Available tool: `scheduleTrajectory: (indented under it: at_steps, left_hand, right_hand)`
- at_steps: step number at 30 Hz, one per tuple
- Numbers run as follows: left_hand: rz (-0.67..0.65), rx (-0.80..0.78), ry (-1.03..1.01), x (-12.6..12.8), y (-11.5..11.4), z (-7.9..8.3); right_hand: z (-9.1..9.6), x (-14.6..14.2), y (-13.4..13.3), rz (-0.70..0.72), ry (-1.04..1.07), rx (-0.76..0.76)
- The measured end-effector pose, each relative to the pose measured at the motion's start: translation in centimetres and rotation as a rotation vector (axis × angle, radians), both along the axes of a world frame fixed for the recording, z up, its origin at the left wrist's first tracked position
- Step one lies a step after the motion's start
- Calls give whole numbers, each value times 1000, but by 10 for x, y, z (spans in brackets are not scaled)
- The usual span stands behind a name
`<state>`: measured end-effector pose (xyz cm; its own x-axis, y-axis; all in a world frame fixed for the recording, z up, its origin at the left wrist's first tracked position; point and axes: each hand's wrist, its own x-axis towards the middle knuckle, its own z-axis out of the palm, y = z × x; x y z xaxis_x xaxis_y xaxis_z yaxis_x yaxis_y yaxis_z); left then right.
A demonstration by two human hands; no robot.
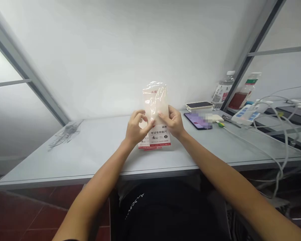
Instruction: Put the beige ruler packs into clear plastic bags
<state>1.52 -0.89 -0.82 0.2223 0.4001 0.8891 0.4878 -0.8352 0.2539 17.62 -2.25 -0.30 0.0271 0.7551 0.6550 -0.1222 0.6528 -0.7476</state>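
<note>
Both my hands hold a stack of clear plastic packets [157, 113] with white-and-red printed labels, standing upright on the grey desk [97, 150]. My left hand [136, 128] pinches the stack's left edge, fingers closed. My right hand [173, 123] grips the right edge, thumb on the front. The top of the front packet sticks up, shiny and crinkled. Two or more packets lie behind it, slightly offset at the bottom.
A crumpled clear wrapper [65, 134] lies at the desk's left. To the right lie a dark phone [198, 120], a white device [199, 106], two bottles [223, 89], a power strip [245, 115] and trailing white cables [278, 147]. A white wall stands behind.
</note>
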Motion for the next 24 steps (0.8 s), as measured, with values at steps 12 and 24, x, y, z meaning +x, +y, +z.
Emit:
scheduleTrajectory:
  at_steps: [12,24]
  left_hand:
    - [-52,173,61,-3,-4,3]
    - [-32,115,75,-3,-5,3]
  right_hand:
    - [5,0,-9,-50,-32,59]
    - [7,-1,-12,-66,-47,38]
